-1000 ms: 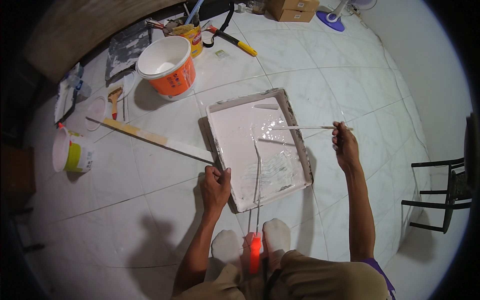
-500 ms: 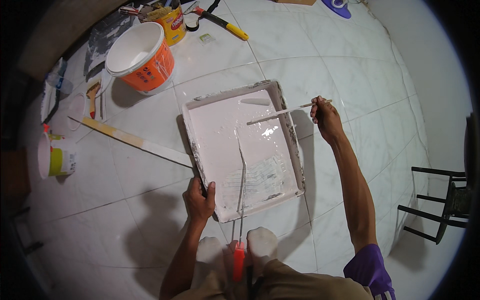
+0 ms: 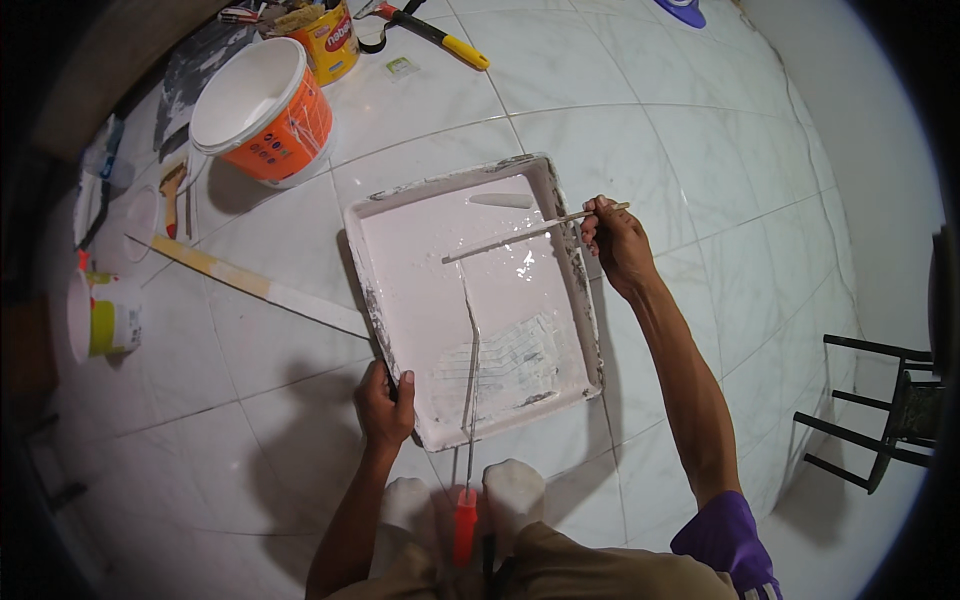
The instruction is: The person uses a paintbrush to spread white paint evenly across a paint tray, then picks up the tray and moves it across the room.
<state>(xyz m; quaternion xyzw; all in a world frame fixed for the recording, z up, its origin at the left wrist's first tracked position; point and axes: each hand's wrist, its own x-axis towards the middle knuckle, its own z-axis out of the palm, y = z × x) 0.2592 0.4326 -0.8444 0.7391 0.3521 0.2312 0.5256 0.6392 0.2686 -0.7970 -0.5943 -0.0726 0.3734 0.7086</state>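
A paint tray [image 3: 590, 330] with pale pinkish-white paint [image 3: 415, 275] lies on the floor in front of my feet. My left hand [image 3: 387, 405] grips its near left edge, thumb over the rim and fingers outside. In my right hand [image 3: 615, 240], a thin paint-coated stick [image 3: 505, 240] is pinched near its end. The stick reaches over the tray's right wall, its far end at the paint surface. A long metal rod with a red handle [image 3: 465, 525] rests across the near rim, its other end in the paint. A pale oblong shape [image 3: 500, 200] shows near the far wall.
A long, partly white wooden slat [image 3: 215, 268] lies left of the tray. Beyond are an orange-and-white bucket [image 3: 275, 145], a yellow can of tools [image 3: 330, 45], a yellow-black handled scraper [image 3: 440, 40], a brush [image 3: 173, 195] and a tipped tub [image 3: 105, 315]. A dark chair [image 3: 900, 420] stands right.
My right hand has moved left, bringing the stick's tip farther left across the paint. My left hand stays on the tray's edge. The whole view has shifted slightly.
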